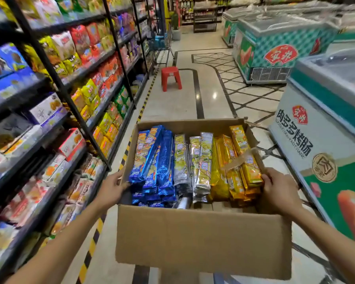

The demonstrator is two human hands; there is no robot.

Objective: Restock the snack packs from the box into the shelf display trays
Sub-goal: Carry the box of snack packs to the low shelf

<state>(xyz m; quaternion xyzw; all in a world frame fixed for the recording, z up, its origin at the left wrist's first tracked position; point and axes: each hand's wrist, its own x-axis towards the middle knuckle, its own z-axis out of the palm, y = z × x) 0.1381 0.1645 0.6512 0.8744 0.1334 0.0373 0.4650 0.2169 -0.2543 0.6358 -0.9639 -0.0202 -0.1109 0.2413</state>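
Cardboard box (201,238), lower centre, looked heavy, soft-walled; I had left hand (111,189) and right hand (279,193) gripping its sides.

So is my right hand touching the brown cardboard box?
Touching. The head view shows the right hand gripping the brown cardboard box at its right wall, fingers curled over the rim.

Both hands, left (111,189) and right (279,191), grip open cardboard box (203,242) of blue, silver, yellow snack packs (195,160); shelves (49,111) left
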